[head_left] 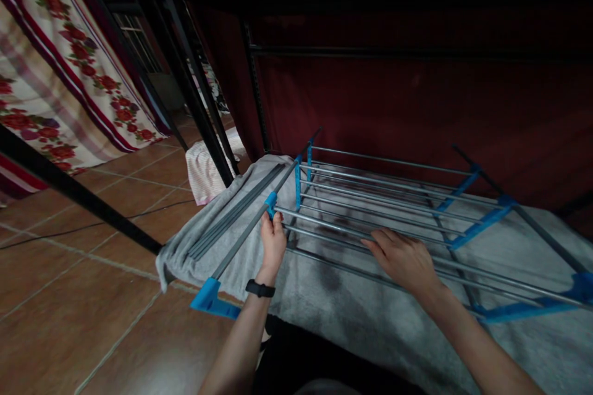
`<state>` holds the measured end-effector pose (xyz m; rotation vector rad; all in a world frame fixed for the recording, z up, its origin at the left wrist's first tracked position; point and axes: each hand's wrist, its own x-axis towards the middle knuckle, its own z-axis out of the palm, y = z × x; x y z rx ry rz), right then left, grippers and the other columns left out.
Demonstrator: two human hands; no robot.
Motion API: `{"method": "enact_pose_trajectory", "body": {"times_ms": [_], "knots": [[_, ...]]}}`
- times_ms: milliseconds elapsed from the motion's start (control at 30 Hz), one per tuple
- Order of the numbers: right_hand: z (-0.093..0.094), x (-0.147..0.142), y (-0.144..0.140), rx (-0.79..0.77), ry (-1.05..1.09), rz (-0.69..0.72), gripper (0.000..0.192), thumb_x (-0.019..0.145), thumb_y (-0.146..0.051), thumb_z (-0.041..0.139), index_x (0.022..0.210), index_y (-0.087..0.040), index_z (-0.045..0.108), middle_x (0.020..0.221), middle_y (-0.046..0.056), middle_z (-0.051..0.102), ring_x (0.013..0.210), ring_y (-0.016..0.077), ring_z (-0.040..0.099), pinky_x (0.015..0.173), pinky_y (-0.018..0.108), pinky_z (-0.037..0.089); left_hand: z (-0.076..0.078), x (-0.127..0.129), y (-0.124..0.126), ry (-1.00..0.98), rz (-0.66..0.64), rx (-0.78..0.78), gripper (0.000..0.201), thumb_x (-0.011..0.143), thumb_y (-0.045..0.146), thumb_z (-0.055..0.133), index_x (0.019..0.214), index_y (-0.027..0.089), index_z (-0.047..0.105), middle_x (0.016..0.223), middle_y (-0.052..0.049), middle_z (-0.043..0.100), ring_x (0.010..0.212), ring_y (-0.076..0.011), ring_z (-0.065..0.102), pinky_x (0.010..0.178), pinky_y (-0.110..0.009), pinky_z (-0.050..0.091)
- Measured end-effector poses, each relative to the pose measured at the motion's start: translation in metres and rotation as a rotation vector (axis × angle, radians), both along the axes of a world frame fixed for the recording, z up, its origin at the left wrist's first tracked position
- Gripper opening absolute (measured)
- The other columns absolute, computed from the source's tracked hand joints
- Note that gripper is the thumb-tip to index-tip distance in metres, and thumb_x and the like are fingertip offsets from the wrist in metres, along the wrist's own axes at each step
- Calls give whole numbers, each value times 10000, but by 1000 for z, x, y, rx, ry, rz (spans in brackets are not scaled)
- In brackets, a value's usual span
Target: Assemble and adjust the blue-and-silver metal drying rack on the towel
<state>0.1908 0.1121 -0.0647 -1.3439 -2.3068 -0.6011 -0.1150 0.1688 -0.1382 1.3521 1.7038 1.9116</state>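
A rack of grey metal tubes with blue plastic connectors lies on a grey blanket (333, 302). At its near left side, my left hand (273, 239) pinches a blue connector (271, 200) where a crosswise metal tube (319, 220) meets the side pole (243, 244). My right hand (402, 257) is curled over that same tube around its middle; the undersides of its fingers are hidden. Below my left hand, the pole ends in a blue corner piece (208, 297). Other blue connectors (482, 226) join the tubes on the right side.
Several loose grey tubes (236, 213) lie together on the blanket, left of the rack. Black metal posts (88, 194) stand at the left, and a dark red cloth (393, 105) hangs behind. A cable (102, 223) crosses the tiled floor (69, 296) near a flowered curtain (83, 62).
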Motion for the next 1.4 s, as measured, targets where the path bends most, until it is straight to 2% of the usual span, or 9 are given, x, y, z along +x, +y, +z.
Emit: {"method": "enact_pose_trajectory", "body": {"times_ms": [667, 733, 800, 933, 1033, 1067, 1167, 1267, 1400], "knots": [[6, -3, 7, -117, -30, 2, 398, 1065, -458, 359, 969, -222, 665, 852, 21, 719, 690, 165, 641, 608, 302, 320, -1, -1, 0, -35, -17, -27, 237, 944, 440, 493, 974, 213, 552, 857, -39, 618, 805, -197, 605, 798, -339, 506], [7, -3, 9, -136, -33, 10, 382, 1065, -451, 369, 980, -223, 664, 861, 20, 721, 698, 165, 643, 605, 302, 321, 0, 0, 1, -27, -10, -32, 241, 951, 437, 484, 991, 210, 553, 885, -48, 627, 842, -204, 614, 831, -350, 507], [7, -4, 9, -147, -27, 5, 369, 1062, -445, 386, 960, -223, 663, 850, 19, 717, 700, 164, 643, 600, 302, 321, 1, 1, 0, -1, -2, -27, 253, 956, 415, 480, 1066, 203, 562, 1002, -80, 643, 977, -223, 622, 925, -376, 493], [7, -9, 7, -146, 14, -20, 332, 1051, -414, 434, 897, -220, 655, 833, 20, 707, 721, 164, 648, 619, 294, 347, -5, 11, -25, 88, 95, 10, 379, 960, 376, 501, 1297, 203, 517, 1319, -148, 557, 1277, -269, 507, 1102, -459, 399], [5, -14, 3, -169, 47, -26, 272, 1037, -368, 474, 902, -221, 658, 877, 34, 714, 780, 166, 657, 662, 284, 382, -7, 23, -57, 256, 187, 79, 408, 965, 312, 518, 1352, 184, 496, 1301, -168, 535, 1245, -278, 503, 1087, -514, 403], [4, -15, 3, -183, 57, -30, 247, 1030, -356, 489, 911, -222, 659, 887, 36, 714, 794, 167, 657, 677, 282, 393, -5, 27, -66, 349, 168, 131, 374, 964, 274, 519, 1325, 173, 519, 1252, -165, 549, 1226, -279, 511, 1065, -511, 422], [4, -17, 2, -217, 80, -50, 175, 1010, -333, 532, 943, -227, 653, 911, 35, 710, 827, 171, 656, 716, 284, 418, 14, 42, -75, 673, -64, 286, 346, 941, 158, 529, 1283, 199, 556, 1183, -142, 584, 1204, -273, 543, 1027, -474, 456], [5, -16, 3, -241, 90, -67, 141, 1000, -321, 548, 958, -231, 648, 935, 30, 706, 847, 173, 654, 751, 289, 436, 43, 64, -60, 915, -245, 380, 408, 920, 104, 525, 1318, 189, 539, 1208, -153, 610, 1208, -293, 557, 1031, -480, 452], [10, -11, 3, -243, 113, -95, 153, 1000, -333, 548, 968, -223, 649, 947, 31, 700, 881, 177, 650, 803, 299, 448, 68, 93, -32, 1213, -444, 326, 403, 922, 99, 480, 1314, 140, 566, 1141, -147, 664, 1094, -295, 602, 1025, -485, 432]]}}
